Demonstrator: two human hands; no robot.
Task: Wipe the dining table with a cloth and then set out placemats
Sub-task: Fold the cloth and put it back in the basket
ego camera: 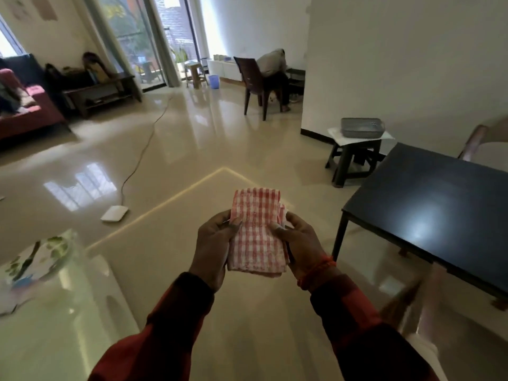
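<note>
Gripping one folded checked cloth (257,229), left hand (213,244) and right hand (301,244) pinch its sides beside one dark worktop (428,204).

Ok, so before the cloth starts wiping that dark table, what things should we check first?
1. Cloth in hand: ok. The checked cloth is folded, and the left hand and right hand both hold it.
2. Firm grip: ok. Thumbs press on top at both sides.
3. Table within reach: not ok. The dark table is off to the right, and the cloth is over the floor.
4. Tabletop free of things: ok on the part in view; the far end is cut off.
5. Cloth damp: cannot tell.
6. Placemats ready: cannot tell. Leafy printed sheets lie at lower left, blurred.
</note>
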